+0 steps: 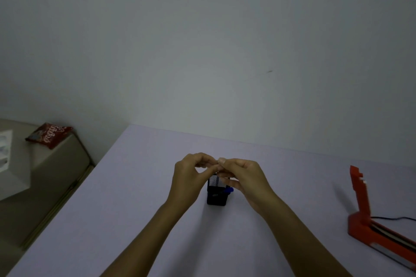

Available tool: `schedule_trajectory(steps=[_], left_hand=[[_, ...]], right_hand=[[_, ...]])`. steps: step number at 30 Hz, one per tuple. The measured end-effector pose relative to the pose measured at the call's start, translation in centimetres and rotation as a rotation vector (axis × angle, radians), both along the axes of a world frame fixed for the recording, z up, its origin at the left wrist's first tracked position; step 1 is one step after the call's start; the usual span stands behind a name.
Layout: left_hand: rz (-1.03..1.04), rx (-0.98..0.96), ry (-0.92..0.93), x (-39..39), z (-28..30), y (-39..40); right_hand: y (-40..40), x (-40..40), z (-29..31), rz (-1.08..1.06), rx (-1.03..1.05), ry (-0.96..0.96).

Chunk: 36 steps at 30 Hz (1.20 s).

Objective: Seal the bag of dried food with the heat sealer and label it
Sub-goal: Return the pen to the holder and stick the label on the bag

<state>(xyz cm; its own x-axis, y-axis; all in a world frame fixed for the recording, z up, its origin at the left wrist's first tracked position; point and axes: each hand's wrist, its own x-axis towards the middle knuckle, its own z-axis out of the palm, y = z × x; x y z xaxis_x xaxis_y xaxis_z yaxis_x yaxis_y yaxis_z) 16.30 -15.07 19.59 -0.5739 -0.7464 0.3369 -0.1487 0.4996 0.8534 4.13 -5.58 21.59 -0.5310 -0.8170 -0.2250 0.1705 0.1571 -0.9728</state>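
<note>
My left hand [191, 173] and my right hand [243, 177] meet fingertip to fingertip above the middle of the lilac table [135, 209]. Together they pinch a small pale piece [218, 162], too small to identify. Right beneath them stands a black mesh holder [216, 195] with a blue-capped item [230, 190] sticking out of it. The red heat sealer [369, 216] sits at the right edge with its arm raised upright. A red bag of food [50, 135] lies far left on a grey cabinet, away from both hands.
A black cable [391, 218] runs off behind the sealer. The grey cabinet [45, 175] stands beside the table's left edge, with a white box [9, 155] on it. A plain wall closes off the far side of the table.
</note>
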Motion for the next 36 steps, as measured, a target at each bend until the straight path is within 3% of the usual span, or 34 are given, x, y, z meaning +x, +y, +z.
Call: schedule_trajectory(steps=[6,16,24,30,36], left_hand=[[-0.047,0.064,0.032,0.1,0.2,0.1],[-0.076,0.344,0.057,0.0,0.3,-0.3],[-0.102,0.359,0.036,-0.2,0.3,-0.4],[-0.131,0.526,0.129,0.0,0.7,-0.4],[-0.069,0.475,0.092,-0.4,0.1,-0.6]], right_hand=[[-0.1,0.0,-0.1,-0.090,-0.005,-0.100],[-0.2,0.0,-0.1,-0.116,-0.007,-0.057],[-0.3,-0.1,-0.1,-0.073,-0.006,0.097],[-0.6,-0.6,-0.5,-0.117,0.014,0.125],[-0.8,0.0,-1.1,-0.198,0.048,0.248]])
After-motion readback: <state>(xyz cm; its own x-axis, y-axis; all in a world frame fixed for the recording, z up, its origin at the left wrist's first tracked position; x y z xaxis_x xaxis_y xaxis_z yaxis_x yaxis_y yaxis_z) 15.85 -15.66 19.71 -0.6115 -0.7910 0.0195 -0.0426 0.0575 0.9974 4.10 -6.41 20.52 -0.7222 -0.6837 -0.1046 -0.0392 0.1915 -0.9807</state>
